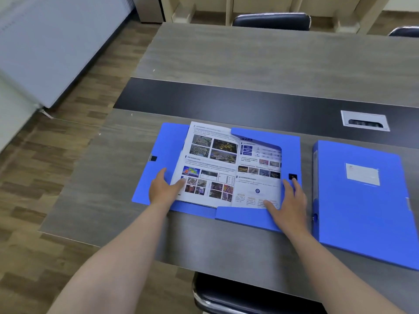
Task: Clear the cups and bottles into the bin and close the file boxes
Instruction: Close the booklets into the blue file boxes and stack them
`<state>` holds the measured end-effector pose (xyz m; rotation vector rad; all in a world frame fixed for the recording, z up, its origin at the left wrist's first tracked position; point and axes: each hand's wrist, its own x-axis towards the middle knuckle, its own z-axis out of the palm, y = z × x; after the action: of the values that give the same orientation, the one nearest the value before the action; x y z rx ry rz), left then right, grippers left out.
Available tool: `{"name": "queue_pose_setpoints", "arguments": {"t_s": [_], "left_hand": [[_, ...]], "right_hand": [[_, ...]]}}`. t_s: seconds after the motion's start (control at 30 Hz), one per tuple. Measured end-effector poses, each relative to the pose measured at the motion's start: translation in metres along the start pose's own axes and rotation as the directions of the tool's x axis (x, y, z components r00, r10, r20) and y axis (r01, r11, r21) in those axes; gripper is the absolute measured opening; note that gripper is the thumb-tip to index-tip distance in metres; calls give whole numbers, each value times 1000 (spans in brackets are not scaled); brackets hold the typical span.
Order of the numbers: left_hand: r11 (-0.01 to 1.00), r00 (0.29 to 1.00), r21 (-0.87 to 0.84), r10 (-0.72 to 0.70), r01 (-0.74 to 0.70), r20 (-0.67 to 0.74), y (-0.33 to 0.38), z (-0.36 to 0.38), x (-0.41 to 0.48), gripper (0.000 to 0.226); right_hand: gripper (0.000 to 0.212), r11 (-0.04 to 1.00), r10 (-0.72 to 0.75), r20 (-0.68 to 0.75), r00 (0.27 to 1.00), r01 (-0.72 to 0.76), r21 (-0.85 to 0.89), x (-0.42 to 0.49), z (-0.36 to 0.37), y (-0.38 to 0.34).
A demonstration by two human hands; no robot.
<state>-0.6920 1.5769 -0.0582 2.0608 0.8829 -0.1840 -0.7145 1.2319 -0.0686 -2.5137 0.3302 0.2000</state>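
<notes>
- Two blue file boxes lie flat on the grey table (249, 53), side by side and just apart.
- Open box (156, 141): it is spread out in front of the person with its lid thrown to the left. Its long axis runs left to right, along the near table edge. A black clasp sits on its right rim.
- Booklet (226, 164): it lies open and face up inside the open box. Its spine runs away from the person, top edge toward the far side. Blue flaps overlap the right page at top and bottom.
- Closed box (362, 211): it lies to the right, label up. Its long axis points away from the person, and its spine faces left toward the open box.
- Left hand (162, 189): the fingers are straight, lying flat on the lid and the booklet's left edge. It grips nothing.
- Right hand (289, 202): the fingers are spread flat on the open box's right side, with the thumb on the booklet's lower right corner. It grips nothing.
- Chair (226, 295): it is tucked under the near edge.
</notes>
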Motion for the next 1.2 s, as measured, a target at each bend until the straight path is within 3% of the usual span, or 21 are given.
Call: {"name": "queue_pose_setpoints", "arguments": {"t_s": [0.1,0.17,0.3,0.47,0.63,0.73,0.87,1.03,1.2], "left_hand": [[990,995,-106,-83,88,54,2,-7,9,80],[980,985,-156,-105,126,136,4,-10,9,59],[974,956,-218,6,61,293,8,-19,2,25],[957,937,-286,146,-52,317,19,-29,-11,32],[928,955,-347,216,-137,200,49,-61,-27,45],[913,927,-262,354,-314,125,66,-78,-44,53],[857,865,125,502,-500,21,82,-70,-71,55],[775,848,343,489,-531,206,78,-3,-90,63],[623,867,604,318,-496,384,67,57,-82,78]], "right_hand": [[88,1000,15,-10,1000,-15,0,0,4,1],[88,1000,26,-8,1000,-26,-1,1,5,2],[82,999,45,-28,999,-45,-1,2,3,5],[72,997,75,-32,997,-74,25,5,-1,14],[71,985,117,8,993,-117,129,4,-2,20],[70,986,108,-2,994,-107,131,4,0,23],[69,986,102,-3,995,-101,131,5,1,25],[69,985,101,-2,995,-99,143,4,1,24],[70,982,98,4,995,-98,163,4,2,24]]}}
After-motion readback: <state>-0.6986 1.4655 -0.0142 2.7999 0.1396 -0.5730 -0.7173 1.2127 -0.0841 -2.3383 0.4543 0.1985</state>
